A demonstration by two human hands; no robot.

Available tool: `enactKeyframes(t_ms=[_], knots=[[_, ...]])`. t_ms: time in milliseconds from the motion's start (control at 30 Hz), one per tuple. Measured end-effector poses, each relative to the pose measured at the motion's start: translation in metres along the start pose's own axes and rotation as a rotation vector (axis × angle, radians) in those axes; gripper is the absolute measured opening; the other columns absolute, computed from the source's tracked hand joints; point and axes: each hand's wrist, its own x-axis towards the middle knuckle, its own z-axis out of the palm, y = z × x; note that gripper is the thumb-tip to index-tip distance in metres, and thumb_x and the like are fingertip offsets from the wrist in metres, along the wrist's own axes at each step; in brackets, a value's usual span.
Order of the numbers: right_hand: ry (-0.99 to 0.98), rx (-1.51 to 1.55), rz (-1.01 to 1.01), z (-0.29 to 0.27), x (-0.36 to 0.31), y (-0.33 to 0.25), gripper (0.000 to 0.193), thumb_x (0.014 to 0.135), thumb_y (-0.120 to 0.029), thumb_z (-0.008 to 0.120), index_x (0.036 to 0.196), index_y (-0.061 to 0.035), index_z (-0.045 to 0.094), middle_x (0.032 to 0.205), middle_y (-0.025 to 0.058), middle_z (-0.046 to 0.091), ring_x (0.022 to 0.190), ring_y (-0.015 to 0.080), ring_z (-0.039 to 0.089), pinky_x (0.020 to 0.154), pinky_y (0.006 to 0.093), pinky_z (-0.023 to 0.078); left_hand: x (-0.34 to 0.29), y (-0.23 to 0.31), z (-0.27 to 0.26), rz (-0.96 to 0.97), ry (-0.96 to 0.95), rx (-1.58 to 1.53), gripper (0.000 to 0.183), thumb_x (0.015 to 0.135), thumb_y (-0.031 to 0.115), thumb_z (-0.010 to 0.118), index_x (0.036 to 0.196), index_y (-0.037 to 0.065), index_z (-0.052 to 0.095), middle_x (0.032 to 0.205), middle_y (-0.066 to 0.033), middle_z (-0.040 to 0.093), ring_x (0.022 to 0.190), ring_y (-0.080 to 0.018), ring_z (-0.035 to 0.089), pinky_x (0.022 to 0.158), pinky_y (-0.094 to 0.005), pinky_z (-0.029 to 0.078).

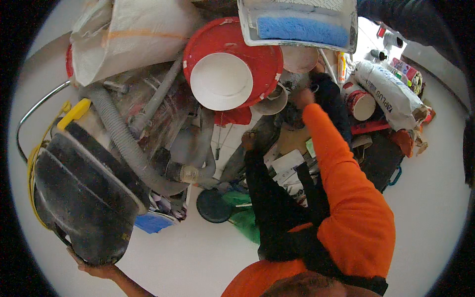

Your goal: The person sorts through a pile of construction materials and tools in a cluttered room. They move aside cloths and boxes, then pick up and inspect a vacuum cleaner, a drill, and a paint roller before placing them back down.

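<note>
The black drum (89,198) leans at the far left; the left hand (98,270) is much the nearer one, just under its lower end, so that the drum's long axis runs up the picture from that palm; the fingers lie against the bottom edge, though I cannot tell how firmly they close; the drum looks like scuffed, dusty plastic, with a yellow handle (74,114) at its top and a yellow cord (32,183) looped down its outer side; a ribbed grey hose (116,133) curves beside it.

The right hand (303,99), ending an orange sleeve (336,158), is well apart, just beside a round grey cup (273,103); it is blurred, so I cannot tell whether it is spread or pinching something; near it are a round red tub (208,44) with a white bowl (221,81), and a pale tray (249,37) bearing a fuzzy blue roller (302,30); farther out, a woven white sack (143,44) slumps at upper left; a crinkled white bag (386,86) lies at right.
</note>
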Motion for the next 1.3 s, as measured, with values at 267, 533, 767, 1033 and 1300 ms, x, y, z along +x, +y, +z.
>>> enactKeyframes(t_ms=[267,533,767,1033,1300], knots=[[0.426,0.454,-0.075,0.042,-0.131,-0.079,0.046,0.079,-0.027,0.078,0.11,0.0009,0.058,0.099,0.02,0.065,0.093,0.0358,0.064,0.081,0.0437,0.051,-0.003,-0.003,0.007,-0.117,0.044,-0.062,0.062,0.105,0.039,0.01,0.14,0.005,0.048,0.138,-0.0205,0.052,0.122,-0.0376,0.053,0.108,-0.0477,0.039],[-0.086,1.107,0.723,0.16,-0.039,-0.057,0.037,0.083,-0.028,0.075,0.109,-0.0044,0.062,0.096,0.011,0.068,0.088,0.0292,0.066,0.069,0.0419,0.053,-0.002,-0.027,-0.003,-0.055,0.032,-0.083,0.065,0.105,0.042,0.008,0.138,0.003,0.049,0.136,-0.0225,0.053,0.121,-0.0378,0.054,0.107,-0.0493,0.041],[-0.179,-0.124,0.066,0.191,-0.076,-0.011,0.027,0.086,-0.029,0.066,0.104,-0.0084,0.067,0.097,0.0113,0.069,0.089,0.028,0.067,0.069,0.0443,0.053,0.001,-0.004,0.001,0.063,0.023,0.153,0.07,0.103,0.049,0.01,0.138,0.002,0.048,0.135,-0.0227,0.053,0.123,-0.0361,0.053,0.105,-0.0494,0.042],[-0.305,0.243,0.154,0.095,-0.232,-0.064,0.022,0.088,-0.028,0.065,0.082,-0.0071,0.065,0.071,0.0109,0.058,0.076,0.0265,0.061,0.065,0.044,0.05,0.004,0.021,0.004,0.196,-0.042,0.151,0.068,0.103,0.047,0.023,0.14,-0.005,0.043,0.144,-0.0265,0.042,0.133,-0.0375,0.042,0.11,-0.0461,0.034],[-0.483,1.185,-0.393,-0.136,-0.377,-0.073,0.071,0.087,-0.01,0.055,0.151,-0.0131,0.024,0.111,0.0181,0.064,0.066,0.0207,0.062,0.053,0.0336,0.053,0.005,-0.035,0.007,0.308,0.113,0.247,0.066,0.102,0.046,0.04,0.143,-0.005,0.038,0.139,-0.0303,0.045,0.127,-0.0436,0.046,0.104,-0.0477,0.04]])
